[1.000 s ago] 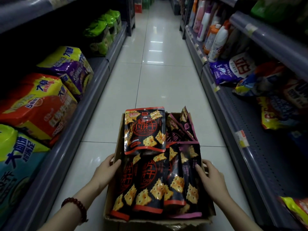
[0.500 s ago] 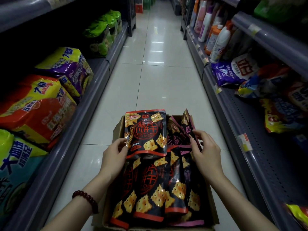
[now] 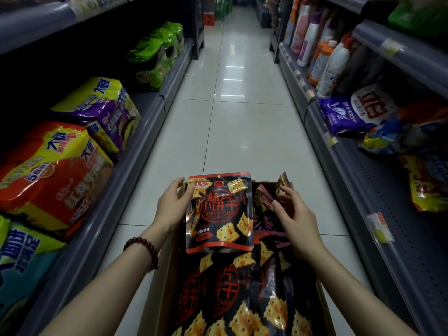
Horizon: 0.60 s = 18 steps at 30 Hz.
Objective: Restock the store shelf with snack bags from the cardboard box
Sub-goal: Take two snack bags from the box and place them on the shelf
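Note:
A cardboard box stands on the aisle floor below me, full of black snack bags with cracker pictures. One black-and-red snack bag stands upright at the box's far end. My left hand grips that bag's upper left edge, thumb on its front. My right hand reaches into the far right of the box, its fingers curled around the purple-trimmed snack bags there. More bags lie flat in the box in front.
Left shelf carries large noodle multipacks in red, purple and green. Right shelf holds detergent bottles, a purple pouch and yellow bags, with bare perforated shelf in front. The white tiled aisle runs straight ahead.
Both hands moved from the box's sides up to its far end. The left hand took hold of the upright bag; the right reached the purple-trimmed bags. The view moved closer.

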Each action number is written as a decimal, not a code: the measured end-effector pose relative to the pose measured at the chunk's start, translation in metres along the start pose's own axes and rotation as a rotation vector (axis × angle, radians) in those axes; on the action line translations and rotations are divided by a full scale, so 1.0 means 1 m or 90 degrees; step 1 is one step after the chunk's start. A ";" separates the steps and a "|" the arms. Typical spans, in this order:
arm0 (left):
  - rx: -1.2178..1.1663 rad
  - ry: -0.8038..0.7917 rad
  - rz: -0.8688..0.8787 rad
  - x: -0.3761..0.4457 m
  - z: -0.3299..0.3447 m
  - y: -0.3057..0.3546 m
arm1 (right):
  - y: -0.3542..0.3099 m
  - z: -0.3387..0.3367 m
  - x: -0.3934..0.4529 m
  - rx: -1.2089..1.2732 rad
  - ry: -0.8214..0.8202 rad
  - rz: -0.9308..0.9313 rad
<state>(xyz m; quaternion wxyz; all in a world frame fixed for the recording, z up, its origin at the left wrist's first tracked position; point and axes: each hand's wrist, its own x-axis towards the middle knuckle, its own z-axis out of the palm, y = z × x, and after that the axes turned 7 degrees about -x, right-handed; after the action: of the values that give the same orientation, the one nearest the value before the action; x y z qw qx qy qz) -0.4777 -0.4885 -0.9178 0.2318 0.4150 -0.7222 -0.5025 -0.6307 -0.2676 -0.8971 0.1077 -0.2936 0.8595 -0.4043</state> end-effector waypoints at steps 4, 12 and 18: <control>0.068 -0.054 -0.030 0.032 0.007 -0.005 | 0.003 -0.003 0.010 0.049 -0.019 0.062; -0.010 -0.056 -0.111 0.051 0.025 -0.013 | 0.011 0.001 0.017 -0.072 -0.058 0.106; -0.093 -0.040 -0.118 0.047 0.020 -0.013 | 0.009 0.017 0.022 -0.257 -0.058 0.140</control>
<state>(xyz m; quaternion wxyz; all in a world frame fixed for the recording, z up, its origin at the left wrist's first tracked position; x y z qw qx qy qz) -0.5136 -0.5191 -0.9408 0.1912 0.4459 -0.6494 -0.5856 -0.6448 -0.2868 -0.9142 0.1286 -0.2315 0.9441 -0.1964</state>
